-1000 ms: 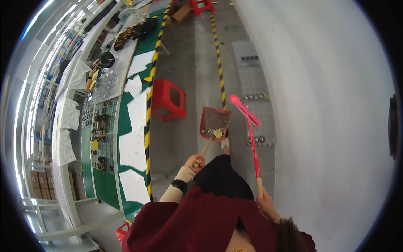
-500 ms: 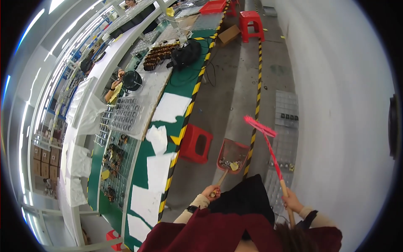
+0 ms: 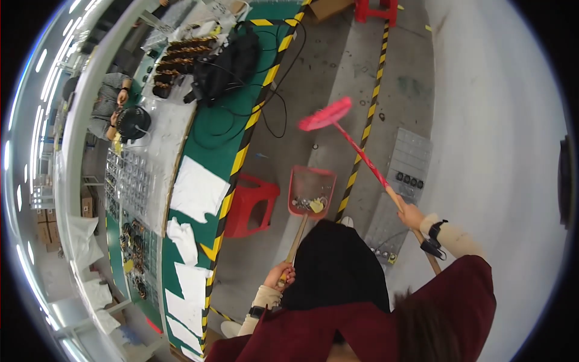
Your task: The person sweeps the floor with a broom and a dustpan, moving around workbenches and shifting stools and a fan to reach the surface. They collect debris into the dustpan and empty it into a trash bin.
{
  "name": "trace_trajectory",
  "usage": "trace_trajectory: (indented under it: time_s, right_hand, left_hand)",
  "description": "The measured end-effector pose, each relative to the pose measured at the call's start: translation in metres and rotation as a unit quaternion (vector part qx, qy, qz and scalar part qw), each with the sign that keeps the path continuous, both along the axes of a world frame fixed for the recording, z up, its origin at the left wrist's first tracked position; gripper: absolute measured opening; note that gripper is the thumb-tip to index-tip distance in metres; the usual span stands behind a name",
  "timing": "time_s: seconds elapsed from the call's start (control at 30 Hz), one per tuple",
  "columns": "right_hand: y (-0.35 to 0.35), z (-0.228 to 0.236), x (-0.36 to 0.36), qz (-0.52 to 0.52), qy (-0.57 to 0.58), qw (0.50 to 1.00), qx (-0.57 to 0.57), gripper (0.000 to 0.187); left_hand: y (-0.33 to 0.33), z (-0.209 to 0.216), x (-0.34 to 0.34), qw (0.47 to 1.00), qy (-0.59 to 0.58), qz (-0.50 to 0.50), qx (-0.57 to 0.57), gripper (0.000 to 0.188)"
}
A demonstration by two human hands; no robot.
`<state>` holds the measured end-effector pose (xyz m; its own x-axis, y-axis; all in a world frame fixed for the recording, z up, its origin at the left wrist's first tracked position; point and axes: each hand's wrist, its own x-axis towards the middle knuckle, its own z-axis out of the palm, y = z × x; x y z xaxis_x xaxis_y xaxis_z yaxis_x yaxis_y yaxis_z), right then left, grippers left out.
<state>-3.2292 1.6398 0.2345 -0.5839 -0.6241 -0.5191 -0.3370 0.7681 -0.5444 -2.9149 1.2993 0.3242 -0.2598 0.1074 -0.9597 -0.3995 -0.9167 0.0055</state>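
Left hand [image 3: 279,276] gripping red dustpan [image 3: 311,192] holding debris, right hand [image 3: 411,215] clasping pink broom [image 3: 325,114]

Pink broom [image 3: 325,116], red dustpan [image 3: 312,192], red stool [image 3: 252,205], yellow-black striped floor tape [image 3: 364,130].

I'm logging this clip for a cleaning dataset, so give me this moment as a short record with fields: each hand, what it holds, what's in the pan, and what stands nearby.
left hand: grips the wooden handle of the red dustpan
right hand: grips the handle of the pink broom, head raised off the floor
dustpan contents: small scraps, one yellow piece
nearby: red stool left of the dustpan; yellow-black floor tape; green workbench with black cables
other person: seated at the far side of the bench
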Motion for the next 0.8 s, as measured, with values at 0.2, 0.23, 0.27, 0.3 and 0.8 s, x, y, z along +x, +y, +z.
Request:
trace_trajectory:
  time_s: [0.2,0.23,0.27,0.3,0.8]
  right_hand:
    - [-0.115,-0.070,-0.112,0.122,-0.002,0.992,0.005,0.053]
    - [-0.137,-0.084,-0.128,0.141,0.014,0.990,-0.016,0.052]
    - [-0.162,-0.098,-0.143,0.154,0.016,0.988,-0.022,0.055]
    - [-0.186,-0.112,-0.158,0.172,0.016,0.985,-0.020,0.058]
    - [-0.178,-0.192,-0.366,0.228,0.098,0.961,0.124,0.061]
  left_hand:
    - [-0.032,-0.034,-0.078,0.999,0.017,0.043,0.014,0.008]
    - [-0.038,-0.044,-0.090,0.999,0.022,0.043,0.006,0.008]
    - [-0.040,-0.048,-0.099,0.999,0.019,0.049,0.001,0.009]
    - [-0.042,-0.052,-0.108,0.999,0.022,0.046,-0.001,0.009]
    - [-0.046,-0.073,-0.202,0.990,-0.069,0.124,-0.024,0.009]
